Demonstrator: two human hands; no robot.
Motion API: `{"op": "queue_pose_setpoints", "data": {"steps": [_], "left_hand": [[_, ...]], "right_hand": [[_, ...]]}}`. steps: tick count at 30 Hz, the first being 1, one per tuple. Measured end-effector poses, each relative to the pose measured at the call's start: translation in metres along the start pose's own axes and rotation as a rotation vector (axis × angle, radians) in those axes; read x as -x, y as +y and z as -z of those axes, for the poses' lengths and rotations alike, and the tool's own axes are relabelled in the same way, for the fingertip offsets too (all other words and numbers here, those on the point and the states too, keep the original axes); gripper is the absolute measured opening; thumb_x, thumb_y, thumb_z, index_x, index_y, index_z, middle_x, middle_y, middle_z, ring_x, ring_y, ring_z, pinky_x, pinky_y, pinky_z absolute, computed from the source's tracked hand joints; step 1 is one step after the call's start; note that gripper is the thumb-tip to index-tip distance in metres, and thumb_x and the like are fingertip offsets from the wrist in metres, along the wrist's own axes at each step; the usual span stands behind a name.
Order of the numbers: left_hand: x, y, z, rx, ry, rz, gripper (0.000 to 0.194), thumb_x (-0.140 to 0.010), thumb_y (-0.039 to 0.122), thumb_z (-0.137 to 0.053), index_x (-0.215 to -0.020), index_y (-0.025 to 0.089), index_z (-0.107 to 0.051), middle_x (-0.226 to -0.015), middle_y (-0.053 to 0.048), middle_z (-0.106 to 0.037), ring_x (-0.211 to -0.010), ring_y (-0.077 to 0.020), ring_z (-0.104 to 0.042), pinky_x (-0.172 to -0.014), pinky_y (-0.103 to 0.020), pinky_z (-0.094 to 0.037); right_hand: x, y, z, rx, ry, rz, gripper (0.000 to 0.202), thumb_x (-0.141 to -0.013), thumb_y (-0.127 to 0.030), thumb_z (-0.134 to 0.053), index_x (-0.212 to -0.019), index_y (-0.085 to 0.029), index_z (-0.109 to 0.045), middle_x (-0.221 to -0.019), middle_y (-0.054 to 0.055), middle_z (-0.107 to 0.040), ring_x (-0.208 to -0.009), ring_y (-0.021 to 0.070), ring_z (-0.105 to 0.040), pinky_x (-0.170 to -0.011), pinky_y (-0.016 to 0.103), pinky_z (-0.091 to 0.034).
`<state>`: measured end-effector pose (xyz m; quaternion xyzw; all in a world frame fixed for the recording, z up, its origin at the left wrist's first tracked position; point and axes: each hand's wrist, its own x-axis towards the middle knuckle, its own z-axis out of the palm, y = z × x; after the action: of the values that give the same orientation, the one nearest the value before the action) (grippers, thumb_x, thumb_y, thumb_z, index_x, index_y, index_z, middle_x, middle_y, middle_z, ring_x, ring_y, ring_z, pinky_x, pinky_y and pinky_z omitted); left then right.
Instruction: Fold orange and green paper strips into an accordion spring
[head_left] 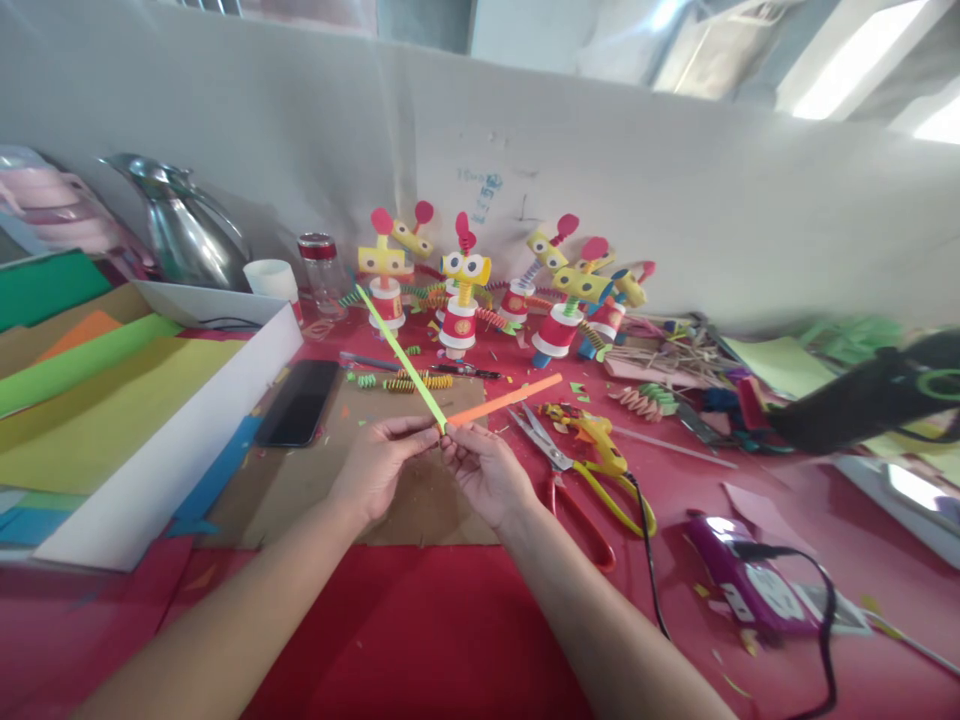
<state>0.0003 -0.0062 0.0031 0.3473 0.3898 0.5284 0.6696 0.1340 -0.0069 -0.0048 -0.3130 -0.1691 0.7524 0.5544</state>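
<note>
A green paper strip [403,360] and an orange paper strip [510,399] meet at one end, forming a V above the cardboard sheet [300,500]. At that joint my left hand [386,460] pinches the strips from the left, its thumb and forefinger together. From the right, my right hand [484,468] closes its fingers on the same folded end. Both strips' free ends point away from me, the green one to the upper left, the orange one to the right. The fingertips almost touch and hide part of the joint.
Paper-cup figures [459,325] stand by the wall. To the right lie scissors [551,445], red-handled pliers [585,525], a yellow glue gun [600,440] and a purple device [750,580] with a cord. A phone [298,403] and a white box [180,430] are at left.
</note>
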Motion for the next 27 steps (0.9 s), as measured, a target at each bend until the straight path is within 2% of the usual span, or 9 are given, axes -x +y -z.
{"op": "queue_pose_setpoints", "data": {"steps": [5,10,15,21,24,27], "left_hand": [[-0.0008,-0.0046,0.0017,-0.016,0.041,-0.029,0.028,-0.055,0.02,-0.083,-0.082,0.015,-0.077,-0.08,-0.006,-0.075,-0.075,-0.0162,-0.067,-0.08,-0.03,-0.051],[-0.0015,-0.0023,0.0028,-0.001,0.043,-0.009,0.02,-0.057,0.025,-0.082,-0.072,0.013,-0.076,-0.071,-0.006,-0.072,-0.066,-0.0121,-0.063,-0.065,-0.022,-0.047],[-0.0032,-0.0028,0.0054,-0.062,0.088,-0.026,0.019,-0.055,0.026,-0.083,-0.067,0.014,-0.074,-0.064,-0.004,-0.069,-0.062,-0.0102,-0.058,-0.061,-0.021,-0.044],[-0.0017,-0.0072,0.0046,-0.125,0.114,-0.123,0.019,-0.058,0.029,-0.081,-0.07,0.016,-0.073,-0.069,-0.003,-0.07,-0.072,-0.0144,-0.062,-0.076,-0.027,-0.046],[-0.0004,-0.0077,0.0028,-0.149,0.089,-0.06,0.022,-0.063,0.033,-0.079,-0.078,0.016,-0.075,-0.073,-0.005,-0.071,-0.07,-0.0149,-0.061,-0.07,-0.027,-0.044],[0.0001,-0.0084,0.0031,-0.202,0.103,-0.043,0.023,-0.062,0.034,-0.079,-0.075,0.016,-0.076,-0.071,-0.006,-0.07,-0.066,-0.0147,-0.058,-0.064,-0.026,-0.04]], "right_hand": [[0.0001,-0.001,-0.0016,-0.046,0.026,-0.054,0.012,-0.067,-0.003,-0.071,-0.062,-0.012,-0.064,-0.06,0.001,-0.066,-0.054,0.0053,-0.061,-0.054,0.009,-0.051],[0.0012,0.0002,-0.0019,-0.054,0.002,-0.074,0.01,-0.066,-0.004,-0.071,-0.063,-0.011,-0.065,-0.061,0.001,-0.067,-0.055,0.0055,-0.061,-0.054,0.01,-0.051],[0.0041,0.0047,-0.0033,0.033,0.012,0.02,0.016,-0.058,-0.008,-0.078,-0.06,-0.012,-0.063,-0.056,0.0,-0.065,-0.054,0.0065,-0.061,-0.053,0.012,-0.05],[0.0043,0.0058,-0.0052,0.134,0.061,0.127,0.022,-0.052,-0.016,-0.084,-0.057,-0.016,-0.062,-0.056,-0.001,-0.065,-0.055,0.009,-0.061,-0.054,0.017,-0.049],[0.0042,0.0061,-0.005,0.185,0.067,0.212,0.02,-0.053,-0.02,-0.084,-0.058,-0.017,-0.064,-0.057,-0.002,-0.065,-0.055,0.0093,-0.06,-0.057,0.02,-0.05],[0.0062,0.0079,-0.006,0.263,0.087,0.271,0.016,-0.057,-0.021,-0.081,-0.061,-0.016,-0.066,-0.06,-0.001,-0.068,-0.057,0.0101,-0.061,-0.062,0.023,-0.05]]}}
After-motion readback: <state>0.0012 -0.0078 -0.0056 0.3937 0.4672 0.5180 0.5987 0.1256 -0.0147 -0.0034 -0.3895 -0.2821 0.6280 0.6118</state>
